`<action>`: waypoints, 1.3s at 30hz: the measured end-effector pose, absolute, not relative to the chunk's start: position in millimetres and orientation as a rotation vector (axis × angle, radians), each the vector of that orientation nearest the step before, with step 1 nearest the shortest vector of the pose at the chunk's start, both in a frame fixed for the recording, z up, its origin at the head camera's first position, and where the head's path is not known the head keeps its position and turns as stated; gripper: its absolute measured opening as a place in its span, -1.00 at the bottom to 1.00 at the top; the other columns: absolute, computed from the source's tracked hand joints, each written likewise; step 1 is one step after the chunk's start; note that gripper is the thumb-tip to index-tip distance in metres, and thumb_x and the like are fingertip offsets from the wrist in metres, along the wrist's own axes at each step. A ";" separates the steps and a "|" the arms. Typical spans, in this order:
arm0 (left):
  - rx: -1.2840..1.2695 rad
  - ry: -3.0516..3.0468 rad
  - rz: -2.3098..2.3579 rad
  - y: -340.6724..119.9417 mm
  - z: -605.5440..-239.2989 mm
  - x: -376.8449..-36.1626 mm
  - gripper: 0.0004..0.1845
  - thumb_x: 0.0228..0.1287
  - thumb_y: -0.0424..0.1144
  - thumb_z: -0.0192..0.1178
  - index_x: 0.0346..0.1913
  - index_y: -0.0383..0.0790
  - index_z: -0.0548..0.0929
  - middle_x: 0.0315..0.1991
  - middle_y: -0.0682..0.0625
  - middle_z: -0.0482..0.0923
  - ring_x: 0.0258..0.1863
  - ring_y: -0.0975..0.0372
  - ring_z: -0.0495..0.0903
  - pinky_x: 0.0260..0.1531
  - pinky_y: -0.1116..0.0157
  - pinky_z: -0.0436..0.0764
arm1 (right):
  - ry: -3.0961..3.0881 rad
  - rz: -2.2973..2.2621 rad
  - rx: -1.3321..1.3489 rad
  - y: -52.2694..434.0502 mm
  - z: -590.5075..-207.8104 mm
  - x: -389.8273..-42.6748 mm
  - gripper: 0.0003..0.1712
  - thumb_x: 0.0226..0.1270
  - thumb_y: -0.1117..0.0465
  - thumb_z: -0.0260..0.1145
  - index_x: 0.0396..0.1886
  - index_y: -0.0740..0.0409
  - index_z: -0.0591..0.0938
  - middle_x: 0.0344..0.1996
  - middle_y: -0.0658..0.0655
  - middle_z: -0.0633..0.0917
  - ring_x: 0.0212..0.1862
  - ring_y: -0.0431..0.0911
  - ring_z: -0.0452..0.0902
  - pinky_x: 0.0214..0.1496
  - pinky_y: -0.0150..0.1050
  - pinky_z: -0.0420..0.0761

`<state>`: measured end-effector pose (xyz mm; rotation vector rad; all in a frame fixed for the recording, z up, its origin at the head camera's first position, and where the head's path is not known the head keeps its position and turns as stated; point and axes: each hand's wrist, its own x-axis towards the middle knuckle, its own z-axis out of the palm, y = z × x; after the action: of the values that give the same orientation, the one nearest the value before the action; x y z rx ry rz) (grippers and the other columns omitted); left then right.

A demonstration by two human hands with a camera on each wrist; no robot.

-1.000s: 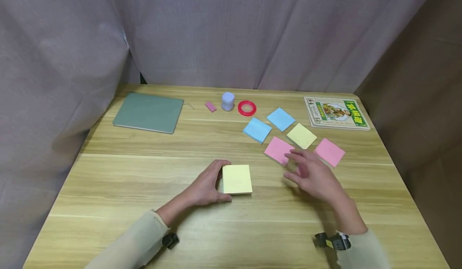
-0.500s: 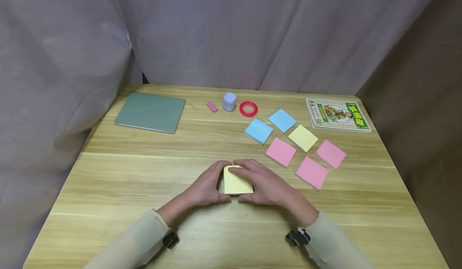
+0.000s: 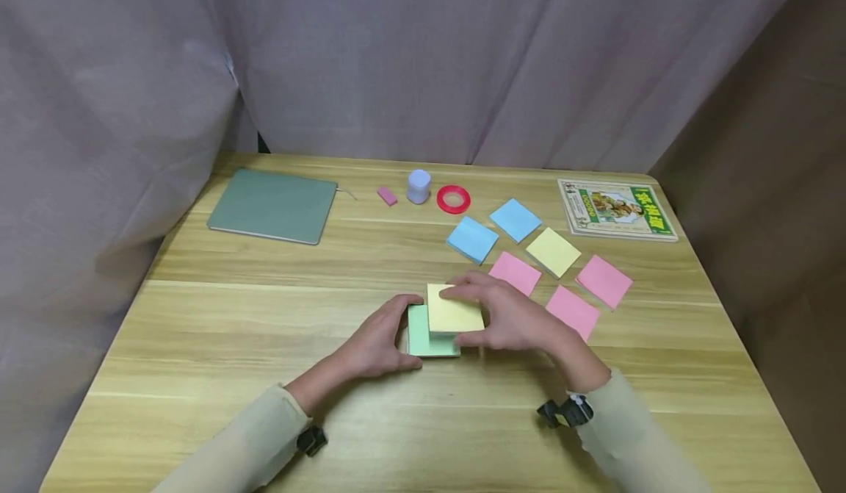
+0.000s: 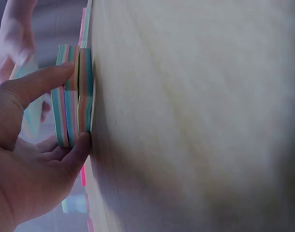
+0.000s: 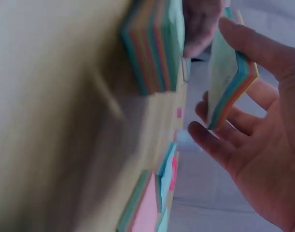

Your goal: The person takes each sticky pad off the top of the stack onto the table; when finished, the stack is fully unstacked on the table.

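Just right of the green-topped stack (image 3: 423,331) that my left hand (image 3: 377,342) pins to the surface (image 3: 264,317), my right fingers (image 3: 463,291) grasp the yellow-topped wad (image 3: 452,309); I should lift it straight and keep the stack steady.

A light wooden table (image 3: 218,346) with straight grain fills the lower part of the head view, its boards running left to right. Behind it and along the left side hangs a grey-mauve curtain (image 3: 423,59) in loose folds, reaching down past the table's far edge. A plain brown wall (image 3: 767,148) stands on the right. The light is soft and even, with faint shadows on the wood.
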<state>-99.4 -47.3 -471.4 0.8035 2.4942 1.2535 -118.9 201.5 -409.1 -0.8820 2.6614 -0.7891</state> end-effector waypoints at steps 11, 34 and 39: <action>0.815 2.492 1.235 -47.2 -470.7 -99.7 -0.01 -0.21 -0.25 0.63 0.34 -0.27 0.30 0.16 -0.04 0.41 0.00 0.19 0.45 0.06 0.20 0.48 | 2.870 -0.712 -0.757 168.7 -426.2 -213.8 -0.23 0.04 -0.11 0.55 0.25 0.04 0.57 0.29 0.19 0.44 0.33 0.11 0.30 0.33 0.07 0.30; 0.794 2.476 1.224 -47.9 -467.7 -98.9 -0.01 -0.19 -0.25 0.62 0.35 -0.27 0.29 0.16 -0.04 0.41 0.01 0.13 0.45 0.08 0.18 0.47 | 2.830 -0.418 -0.651 138.4 -449.7 -270.0 -0.24 0.20 -0.13 0.43 0.34 0.06 0.48 0.37 0.21 0.36 0.37 0.11 0.23 0.37 0.03 0.26; 0.797 2.490 1.213 -48.1 -467.3 -99.9 -0.01 -0.20 -0.24 0.63 0.35 -0.27 0.29 0.17 -0.05 0.41 0.04 0.16 0.44 0.12 0.18 0.45 | 2.834 -0.363 -0.705 141.6 -443.8 -266.5 -0.24 0.21 -0.16 0.40 0.34 0.06 0.48 0.35 0.20 0.36 0.34 0.10 0.24 0.33 0.05 0.31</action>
<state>-99.9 -48.1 -467.3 0.7968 2.4900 1.2130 -266.5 141.6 -443.8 -0.7048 2.8342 -0.3626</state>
